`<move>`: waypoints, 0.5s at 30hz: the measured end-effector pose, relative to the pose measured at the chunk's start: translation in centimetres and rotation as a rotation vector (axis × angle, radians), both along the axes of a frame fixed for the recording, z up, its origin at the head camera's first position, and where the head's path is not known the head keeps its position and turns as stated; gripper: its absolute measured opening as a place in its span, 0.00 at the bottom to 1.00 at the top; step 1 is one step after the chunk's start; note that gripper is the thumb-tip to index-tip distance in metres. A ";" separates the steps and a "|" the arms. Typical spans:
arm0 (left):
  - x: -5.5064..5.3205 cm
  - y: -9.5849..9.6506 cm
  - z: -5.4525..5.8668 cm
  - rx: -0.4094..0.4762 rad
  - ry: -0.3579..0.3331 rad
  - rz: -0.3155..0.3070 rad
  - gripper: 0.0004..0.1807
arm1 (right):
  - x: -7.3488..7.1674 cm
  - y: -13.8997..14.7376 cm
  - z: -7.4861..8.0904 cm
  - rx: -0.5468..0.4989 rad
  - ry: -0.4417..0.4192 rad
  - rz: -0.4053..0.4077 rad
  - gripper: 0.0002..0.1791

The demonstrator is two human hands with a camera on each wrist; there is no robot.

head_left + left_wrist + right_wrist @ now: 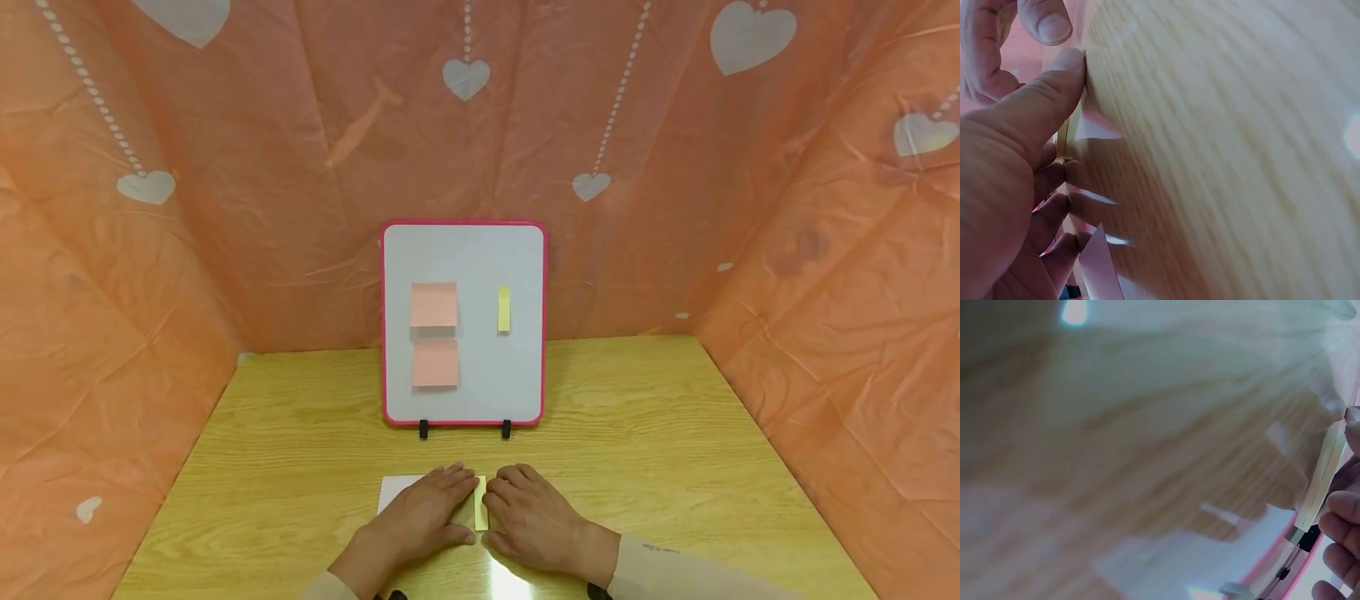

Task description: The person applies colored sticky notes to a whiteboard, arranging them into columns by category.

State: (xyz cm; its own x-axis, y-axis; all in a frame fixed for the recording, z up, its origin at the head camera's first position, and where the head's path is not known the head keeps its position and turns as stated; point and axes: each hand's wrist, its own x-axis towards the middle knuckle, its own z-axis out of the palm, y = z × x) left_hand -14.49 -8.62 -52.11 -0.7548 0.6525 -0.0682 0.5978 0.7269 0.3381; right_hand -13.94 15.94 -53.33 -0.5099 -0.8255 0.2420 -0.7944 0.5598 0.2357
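Observation:
A narrow yellow sticky-note strip [481,504] lies on the table between the two hands; the right wrist view shows the yellow strip [1322,478] from the side. To its left is my left hand [423,517], palm down with fingers extended, their tips and the thumb near the strip's left edge. Partly beneath that hand is a white sheet of paper [397,490], whose pale corner [1100,269] shows past the fingers. My right hand [536,521] rests at the strip's right side, fingers loosely bent, close against its edge. Whether the fingertips grip any of it is hidden.
Behind the hands, a pink-framed whiteboard [480,250] stands on black feet [423,429]. Two pink sticky notes [433,305] are stuck at its left, one yellow strip [504,309] at its right. Orange cloth [300,208] with hearts encloses the wooden table [637,417].

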 end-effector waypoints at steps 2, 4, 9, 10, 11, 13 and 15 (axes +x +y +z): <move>0.0 0.1 0.0 -0.004 -0.009 0.007 0.43 | 0.0 -0.1 0.0 0.006 0.007 0.002 0.23; -0.1 0.1 -0.1 -0.002 -0.015 0.009 0.43 | 0.0 -0.1 0.0 0.011 0.013 0.004 0.22; -0.2 0.0 -0.2 0.018 -0.012 0.001 0.43 | -0.1 -0.3 0.1 0.025 0.013 -0.002 0.23; -0.2 0.0 -0.2 0.023 -0.010 -0.002 0.43 | -0.1 -0.3 0.1 0.031 0.016 -0.004 0.24; -0.2 0.0 -0.2 0.023 -0.011 -0.002 0.44 | -0.1 -0.3 0.1 0.037 0.017 -0.007 0.24; -0.2 0.0 0.0 0.026 -0.018 -0.001 0.44 | -0.1 -0.3 0.2 0.044 0.018 -0.012 0.24; -0.1 0.0 0.1 0.028 -0.029 0.001 0.44 | -0.1 -0.4 0.2 0.049 0.017 -0.018 0.23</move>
State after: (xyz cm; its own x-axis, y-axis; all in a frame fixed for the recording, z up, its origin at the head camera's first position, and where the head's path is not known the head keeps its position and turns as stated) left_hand -14.63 -8.61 -52.05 -0.7534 0.6536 -0.0718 0.5867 0.7175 0.3754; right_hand -14.05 15.57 -53.16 -0.5214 -0.8270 0.2101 -0.7798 0.5618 0.2763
